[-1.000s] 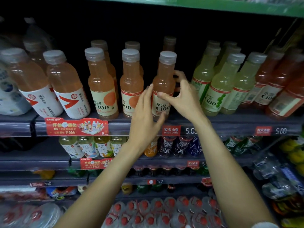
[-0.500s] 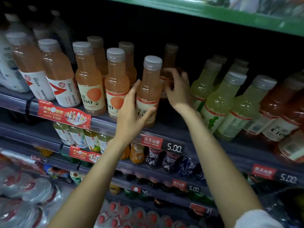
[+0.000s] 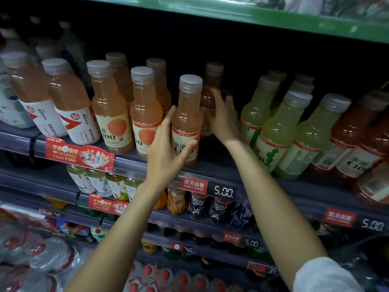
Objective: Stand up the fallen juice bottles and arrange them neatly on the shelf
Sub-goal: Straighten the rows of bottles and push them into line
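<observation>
While both hands reach into the top drinks shelf [image 3: 210, 165], the stock stands as follows.

Item: front peach juice bottle [image 3: 188, 121], clear plastic, grey screw cap, paper label on the lower half; upright at the shelf lip, third in the front row of its kind, just above the red Nongfu Spring price tag [image 3: 194, 185].

Item: rear peach juice bottle [image 3: 210, 89], directly behind the first, upright or nearly so; its lower body is hidden.

Left hand [image 3: 168, 150]: grip spread, thumb and fingers opened to either side of the front bottle's labelled belly, thumb across the label. Whether the palm presses it cannot be told.

Right hand [image 3: 223, 121]: fingers curled round the shoulder of the rear bottle; the contact side is hidden, so whether this grip is closed or only resting cannot be told.

Neighbours: two more peach bottles to the left, white-labelled orange drinks [image 3: 69, 106] beyond, green juice bottles [image 3: 277, 131] near on the right.

Handling, by judgement: full, so moderately heavy and bottom-weighted; walls stiff enough for a firm squeeze, smooth and likely slippery above the label. Best taken at the label band or the narrowing below the cap. Tight spacing means a nudge could topple adjacent bottles.
</observation>
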A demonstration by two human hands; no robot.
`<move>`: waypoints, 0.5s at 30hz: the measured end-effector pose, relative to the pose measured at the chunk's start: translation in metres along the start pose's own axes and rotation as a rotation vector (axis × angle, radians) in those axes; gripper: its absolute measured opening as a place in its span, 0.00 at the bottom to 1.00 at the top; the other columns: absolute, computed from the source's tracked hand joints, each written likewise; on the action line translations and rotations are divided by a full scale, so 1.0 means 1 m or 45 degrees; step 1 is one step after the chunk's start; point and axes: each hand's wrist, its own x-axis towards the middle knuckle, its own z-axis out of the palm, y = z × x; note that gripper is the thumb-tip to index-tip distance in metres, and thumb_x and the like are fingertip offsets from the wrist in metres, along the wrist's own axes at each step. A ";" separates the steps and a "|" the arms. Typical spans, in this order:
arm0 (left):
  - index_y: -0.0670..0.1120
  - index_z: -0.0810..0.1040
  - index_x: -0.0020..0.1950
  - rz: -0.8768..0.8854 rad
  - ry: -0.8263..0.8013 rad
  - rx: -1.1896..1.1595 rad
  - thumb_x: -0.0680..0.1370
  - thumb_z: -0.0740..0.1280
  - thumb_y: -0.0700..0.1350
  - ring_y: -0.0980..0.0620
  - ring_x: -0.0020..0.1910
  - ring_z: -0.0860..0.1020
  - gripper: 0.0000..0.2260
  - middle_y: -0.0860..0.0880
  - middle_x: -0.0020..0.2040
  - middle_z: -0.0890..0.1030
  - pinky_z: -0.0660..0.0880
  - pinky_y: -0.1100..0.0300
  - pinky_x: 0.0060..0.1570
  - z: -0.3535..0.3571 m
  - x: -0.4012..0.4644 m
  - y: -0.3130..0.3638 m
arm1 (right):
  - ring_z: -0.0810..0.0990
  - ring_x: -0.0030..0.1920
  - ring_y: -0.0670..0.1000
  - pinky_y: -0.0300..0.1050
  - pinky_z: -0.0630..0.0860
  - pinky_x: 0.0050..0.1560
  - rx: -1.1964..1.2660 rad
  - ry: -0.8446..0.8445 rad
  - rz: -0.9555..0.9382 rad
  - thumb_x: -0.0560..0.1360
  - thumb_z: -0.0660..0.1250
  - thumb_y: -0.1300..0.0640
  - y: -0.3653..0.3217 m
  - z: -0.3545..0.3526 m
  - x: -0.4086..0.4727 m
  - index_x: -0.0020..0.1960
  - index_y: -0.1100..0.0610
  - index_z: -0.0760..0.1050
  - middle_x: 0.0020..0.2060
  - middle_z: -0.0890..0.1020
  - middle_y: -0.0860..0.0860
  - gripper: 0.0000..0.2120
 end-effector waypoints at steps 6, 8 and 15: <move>0.48 0.56 0.77 0.001 -0.018 0.002 0.75 0.72 0.52 0.75 0.67 0.57 0.37 0.62 0.70 0.61 0.58 0.79 0.62 0.000 0.001 0.002 | 0.74 0.60 0.53 0.51 0.74 0.58 0.426 0.186 0.163 0.72 0.72 0.57 0.002 -0.004 -0.008 0.65 0.60 0.60 0.60 0.71 0.54 0.28; 0.47 0.56 0.77 -0.001 -0.022 0.009 0.75 0.72 0.52 0.76 0.66 0.57 0.36 0.61 0.69 0.61 0.58 0.80 0.61 0.000 0.001 0.001 | 0.73 0.63 0.55 0.53 0.73 0.62 0.483 0.138 0.277 0.73 0.72 0.53 0.003 -0.004 -0.001 0.69 0.58 0.59 0.64 0.72 0.56 0.31; 0.46 0.57 0.77 0.012 -0.017 0.000 0.75 0.72 0.51 0.65 0.69 0.62 0.36 0.58 0.70 0.62 0.59 0.78 0.62 -0.001 0.001 0.001 | 0.79 0.57 0.50 0.57 0.76 0.59 0.655 -0.078 0.339 0.75 0.67 0.46 -0.001 -0.005 0.014 0.63 0.54 0.73 0.58 0.79 0.52 0.20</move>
